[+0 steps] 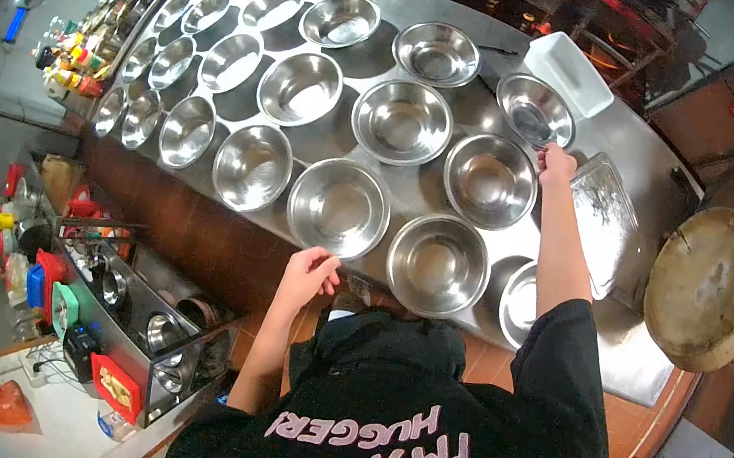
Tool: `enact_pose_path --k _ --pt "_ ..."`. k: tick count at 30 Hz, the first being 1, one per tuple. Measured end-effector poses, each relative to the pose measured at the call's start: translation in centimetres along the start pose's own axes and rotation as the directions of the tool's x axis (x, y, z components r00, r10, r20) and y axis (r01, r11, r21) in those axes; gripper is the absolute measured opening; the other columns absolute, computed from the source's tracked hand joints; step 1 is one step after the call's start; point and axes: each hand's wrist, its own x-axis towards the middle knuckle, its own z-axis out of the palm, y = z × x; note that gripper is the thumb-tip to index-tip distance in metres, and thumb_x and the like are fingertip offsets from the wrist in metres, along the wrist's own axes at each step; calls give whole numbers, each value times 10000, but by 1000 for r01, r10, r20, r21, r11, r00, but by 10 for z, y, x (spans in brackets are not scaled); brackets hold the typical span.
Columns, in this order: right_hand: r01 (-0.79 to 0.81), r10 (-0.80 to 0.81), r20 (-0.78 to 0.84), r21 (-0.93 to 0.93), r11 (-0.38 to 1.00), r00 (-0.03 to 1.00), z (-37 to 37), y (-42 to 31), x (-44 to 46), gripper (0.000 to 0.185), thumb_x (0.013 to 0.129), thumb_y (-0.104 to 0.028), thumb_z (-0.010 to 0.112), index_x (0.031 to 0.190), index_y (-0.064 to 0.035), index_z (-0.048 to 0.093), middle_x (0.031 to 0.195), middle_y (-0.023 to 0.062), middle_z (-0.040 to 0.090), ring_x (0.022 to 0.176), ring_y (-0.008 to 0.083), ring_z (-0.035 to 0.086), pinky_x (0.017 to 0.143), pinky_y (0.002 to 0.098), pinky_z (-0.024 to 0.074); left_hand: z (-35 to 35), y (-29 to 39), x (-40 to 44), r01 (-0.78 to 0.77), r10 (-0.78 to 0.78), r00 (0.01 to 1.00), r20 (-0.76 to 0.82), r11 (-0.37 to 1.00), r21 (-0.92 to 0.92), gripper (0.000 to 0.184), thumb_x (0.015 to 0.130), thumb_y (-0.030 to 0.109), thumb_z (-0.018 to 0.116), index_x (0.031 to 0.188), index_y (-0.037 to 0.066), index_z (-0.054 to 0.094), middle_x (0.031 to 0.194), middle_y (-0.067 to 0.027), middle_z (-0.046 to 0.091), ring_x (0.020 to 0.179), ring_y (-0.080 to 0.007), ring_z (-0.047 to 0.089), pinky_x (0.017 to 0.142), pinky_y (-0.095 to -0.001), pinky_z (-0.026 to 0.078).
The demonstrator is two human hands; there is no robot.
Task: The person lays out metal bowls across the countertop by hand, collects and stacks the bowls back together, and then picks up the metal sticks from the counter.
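Note:
Rows of shiny steel bowls stand on a long metal table (652, 194). My right hand (556, 165) is closed on the near rim of a steel bowl (535, 110) at the back right, beside a white rectangular tub (570, 73). My left hand (312, 274) hangs at the table's front edge, just below another bowl (338, 208); its fingers are curled loosely and apart, with nothing seen in them. Two more bowls, one in the middle right (491, 181) and one at the front (438, 265), lie between my arms.
A foil-like shiny tray (594, 219) lies right of my right forearm, with a big round wok-like pan (705, 288) beyond it. Bottles (82, 65) stand at the far left. A lower shelf unit (143, 303) with bowls and red containers is at the left behind me.

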Motion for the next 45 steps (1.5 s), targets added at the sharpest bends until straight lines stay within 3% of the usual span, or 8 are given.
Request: enact_pose_path --k 13,17,23,28,31,33,38,45 --pt "-107 77 140 225 968 987 6 13 18 183 828 -77 588 843 98 537 668 196 609 474 204 570 381 294 447 -18 13 -11 17 -18 998 55 1000 21 152 878 147 561 894 -2 586 673 -41 588 523 -79 529 472 -207 413" --pt "327 -316 86 -173 929 945 -33 -11 -78 264 832 -164 502 806 77 608 671 137 631 444 148 552 401 261 414 -10 6 13 -30 24 974 223 999 26 134 879 129 552 899 0 585 670 -41 585 526 -82 531 461 -209 416" --pt "323 -408 -135 -413 851 903 -173 73 -244 204 821 -144 564 848 42 644 648 84 635 502 101 538 455 246 396 61 43 28 -187 -34 843 538 918 351 292 818 215 658 640 -3 581 513 -16 529 457 -65 489 400 -211 353" --pt "-5 -55 -368 -160 987 928 -274 139 -313 218 819 -145 570 861 62 625 598 68 590 477 103 520 406 235 364 155 4 26 -372 112 746 657 888 271 478 811 328 647 515 -16 499 457 -17 422 475 -85 355 442 -308 312" --pt "-70 26 -336 -118 991 942 -294 144 -311 239 830 -159 563 889 68 611 608 64 584 447 113 511 380 245 372 197 -16 14 -408 145 709 690 883 233 372 836 298 610 635 -11 556 513 -26 478 484 -78 402 428 -283 333" --pt "1 -43 -308 -133 991 950 -303 160 -283 275 827 -178 574 934 74 595 628 73 589 439 132 529 393 266 414 220 -32 9 7 -208 700 683 958 286 269 866 286 578 855 18 570 656 -19 551 489 -80 443 452 -248 369" --pt "0 -42 -261 -160 987 964 -300 152 -227 357 803 -212 608 1009 76 568 739 141 634 541 165 604 467 288 464 255 -64 9 142 -285 762 582 950 279 359 906 288 507 1116 8 424 899 -128 600 581 -146 555 484 -264 451" --pt "209 -201 63 -422 882 977 -323 168 -185 322 778 -208 617 946 66 591 702 157 637 625 221 635 568 327 502 291 -84 3 -15 20 970 243 1000 -22 368 937 261 456 1163 -18 374 961 -147 563 628 -176 592 494 -270 469"
